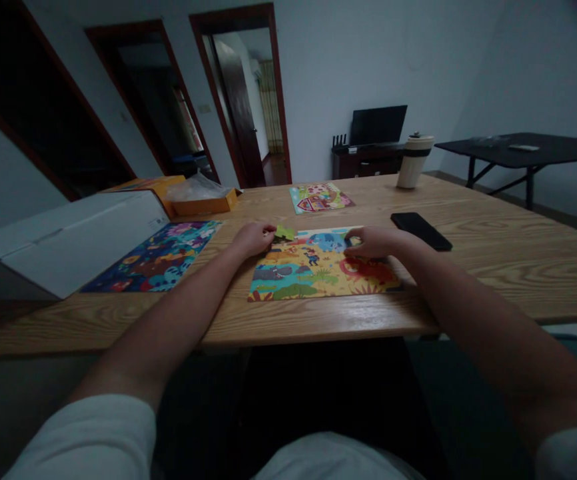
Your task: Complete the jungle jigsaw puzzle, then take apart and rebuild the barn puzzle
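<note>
One flat, rectangular, yellow-ground jigsaw puzzle (308,275), printed with cartoon animals, lying near the front edge of a light wood-grain table (518,267). At the puzzle's far left corner, bare left hand (255,239), thumb and fingers pinching a small green jigsaw piece (284,233). Near its far right corner, bare right hand (372,241), fingers curled down to the puzzle surface; impossible to tell if pinching anything.

Containers: on the table's left side, long white cardboard box (88,237), inside not visible. Toward the far edge, left part, shallow orange cardboard tray (211,205) with a crumpled clear plastic bag (196,188) in it; just beside, yellow-orange printed box (143,183), contents hidden. Near the far edge, right part, cream tumbler with dark band (413,167), lidded, contents hidden.

Also: dark blue sea-life picture sheet (171,257) flat, just right of the white box; small bright picture sheet (321,198) near the far edge, middle; black rectangular phone (421,231) flat, right of the puzzle.
</note>
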Motion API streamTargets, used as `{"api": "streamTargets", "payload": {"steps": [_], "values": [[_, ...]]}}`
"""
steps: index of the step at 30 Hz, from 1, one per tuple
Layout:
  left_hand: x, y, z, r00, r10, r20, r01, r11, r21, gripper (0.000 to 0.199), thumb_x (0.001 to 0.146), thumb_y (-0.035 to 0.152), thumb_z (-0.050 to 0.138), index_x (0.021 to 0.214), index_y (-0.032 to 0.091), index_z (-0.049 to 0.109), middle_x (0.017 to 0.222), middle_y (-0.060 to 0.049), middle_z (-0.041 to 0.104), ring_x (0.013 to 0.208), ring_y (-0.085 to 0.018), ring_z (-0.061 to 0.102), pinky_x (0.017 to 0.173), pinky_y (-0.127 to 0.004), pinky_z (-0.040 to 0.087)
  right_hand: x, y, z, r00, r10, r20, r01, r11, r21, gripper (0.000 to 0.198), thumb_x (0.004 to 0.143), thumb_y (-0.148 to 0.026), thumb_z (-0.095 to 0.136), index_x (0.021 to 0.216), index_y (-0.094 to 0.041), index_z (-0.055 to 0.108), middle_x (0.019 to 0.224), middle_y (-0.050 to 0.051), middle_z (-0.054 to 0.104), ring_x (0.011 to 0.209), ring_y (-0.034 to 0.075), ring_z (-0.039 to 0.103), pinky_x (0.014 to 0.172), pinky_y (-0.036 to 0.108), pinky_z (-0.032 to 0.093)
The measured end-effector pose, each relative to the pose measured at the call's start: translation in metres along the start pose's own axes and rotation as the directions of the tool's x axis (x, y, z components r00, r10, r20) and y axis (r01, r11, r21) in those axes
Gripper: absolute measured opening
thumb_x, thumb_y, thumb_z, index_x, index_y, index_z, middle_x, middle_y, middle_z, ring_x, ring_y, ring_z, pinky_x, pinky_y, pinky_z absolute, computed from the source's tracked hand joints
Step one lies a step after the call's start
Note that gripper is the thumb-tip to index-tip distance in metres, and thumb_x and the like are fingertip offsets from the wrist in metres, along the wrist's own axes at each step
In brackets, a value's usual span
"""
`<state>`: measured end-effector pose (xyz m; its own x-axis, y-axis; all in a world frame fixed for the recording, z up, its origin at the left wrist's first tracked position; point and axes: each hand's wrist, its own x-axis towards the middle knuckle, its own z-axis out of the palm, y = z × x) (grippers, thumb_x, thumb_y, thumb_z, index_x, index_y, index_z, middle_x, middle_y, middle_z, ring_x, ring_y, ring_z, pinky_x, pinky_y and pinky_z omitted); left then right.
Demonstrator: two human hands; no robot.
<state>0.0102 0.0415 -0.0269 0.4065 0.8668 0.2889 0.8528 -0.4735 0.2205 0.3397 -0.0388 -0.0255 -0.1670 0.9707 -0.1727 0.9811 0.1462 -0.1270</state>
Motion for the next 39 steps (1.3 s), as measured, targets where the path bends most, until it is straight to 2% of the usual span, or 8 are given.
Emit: {"api": "streamTargets", "payload": {"steps": [3, 5, 10, 16, 18, 20, 24, 39], "values": [[-0.002, 0.008, -0.003, 0.996, -0.005, -0.093, 0.002, 1.0, -0.026, 0.03, 0.09, 0.032, 0.055, 0.11, 0.019, 0.072, 0.108, -0.007, 0.072, 0.096, -0.021, 0.066, 0.083, -0.029, 0.049, -0.002, -0.002, 0.0, 1.0, 0.007, -0.008, -0.007, 1.0, 0.009, 0.067, 0.082, -0.062, 0.055, 0.138, -0.026, 0.054, 0.127, 0.013, 0.061, 0.11, 0.031, 0.06, 0.091, 0.04, 0.048], [-0.002, 0.012, -0.007, 0.99, 0.048, -0.13, -0.05, 0.999, -0.009, 0.031, 0.091, 0.034, 0.055, 0.111, 0.018, 0.072, 0.11, -0.007, 0.071, 0.097, -0.021, 0.066, 0.084, -0.029, 0.049, -0.004, -0.001, 0.0, 1.0, 0.008, -0.006, -0.008, 1.0, 0.012, 0.066, 0.082, -0.061, 0.054, 0.138, -0.026, 0.054, 0.127, 0.013, 0.061, 0.11, 0.03, 0.061, 0.091, 0.039, 0.048], [-0.009, 0.022, -0.007, 0.958, 0.286, -0.031, -0.282, 0.955, 0.094, 0.025, 0.089, 0.015, 0.054, 0.107, 0.021, 0.071, 0.108, -0.004, 0.071, 0.098, -0.019, 0.065, 0.084, -0.027, 0.048, -0.006, 0.0, -0.002, 1.0, 0.004, 0.005, -0.004, 1.0, 0.004, 0.066, 0.083, -0.061, 0.053, 0.139, -0.025, 0.053, 0.126, 0.012, 0.061, 0.11, 0.029, 0.061, 0.092, 0.038, 0.048], [-0.012, 0.03, -0.006, 0.953, 0.266, -0.147, -0.237, 0.953, 0.19, 0.033, 0.095, 0.019, 0.048, 0.125, 0.021, 0.061, 0.116, -0.008, 0.068, 0.101, -0.021, 0.064, 0.086, -0.03, 0.046, -0.003, 0.003, 0.001, 1.0, -0.011, 0.011, 0.011, 1.0, 0.028, 0.067, 0.083, -0.06, 0.053, 0.139, -0.024, 0.052, 0.13, 0.013, 0.059, 0.113, 0.03, 0.059, 0.094, 0.039, 0.048], [-0.01, 0.029, -0.004, 0.96, 0.259, -0.107, -0.228, 0.945, 0.234, 0.034, 0.095, 0.019, 0.047, 0.125, 0.021, 0.062, 0.116, -0.008, 0.068, 0.102, -0.022, 0.064, 0.085, -0.031, 0.045, -0.001, 0.005, 0.002, 1.0, -0.02, 0.003, 0.02, 0.999, 0.026, 0.067, 0.082, -0.061, 0.053, 0.139, -0.024, 0.053, 0.131, 0.013, 0.059, 0.113, 0.03, 0.059, 0.095, 0.039, 0.047], [-0.009, 0.028, -0.001, 0.967, 0.254, 0.006, -0.247, 0.934, 0.257, 0.029, 0.094, 0.022, 0.048, 0.115, 0.022, 0.068, 0.109, -0.008, 0.07, 0.097, -0.022, 0.064, 0.08, -0.03, 0.045, 0.0, 0.006, 0.003, 1.0, -0.025, -0.004, 0.025, 1.0, 0.015, 0.067, 0.083, -0.061, 0.053, 0.138, -0.024, 0.053, 0.13, 0.012, 0.059, 0.113, 0.029, 0.059, 0.095, 0.039, 0.047], [-0.01, 0.021, 0.004, 0.922, 0.34, 0.186, -0.375, 0.904, 0.207, 0.027, 0.094, 0.028, 0.047, 0.103, 0.022, 0.072, 0.101, -0.006, 0.071, 0.092, -0.02, 0.063, 0.076, -0.027, 0.043, 0.001, 0.008, 0.004, 1.0, -0.021, -0.011, 0.021, 1.0, 0.011, 0.069, 0.081, -0.065, 0.052, 0.138, -0.027, 0.053, 0.128, 0.012, 0.06, 0.112, 0.03, 0.06, 0.094, 0.04, 0.047], [-0.012, 0.022, 0.004, 0.922, 0.358, 0.146, -0.385, 0.886, 0.258, 0.044, 0.098, 0.045, 0.037, 0.109, 0.021, 0.072, 0.106, -0.01, 0.067, 0.097, -0.022, 0.059, 0.085, -0.03, 0.042, -0.002, 0.005, 0.002, 1.0, -0.01, 0.002, 0.01, 1.0, 0.006, 0.069, 0.083, -0.063, 0.051, 0.14, -0.025, 0.052, 0.13, 0.013, 0.059, 0.114, 0.03, 0.059, 0.096, 0.041, 0.047]]}}
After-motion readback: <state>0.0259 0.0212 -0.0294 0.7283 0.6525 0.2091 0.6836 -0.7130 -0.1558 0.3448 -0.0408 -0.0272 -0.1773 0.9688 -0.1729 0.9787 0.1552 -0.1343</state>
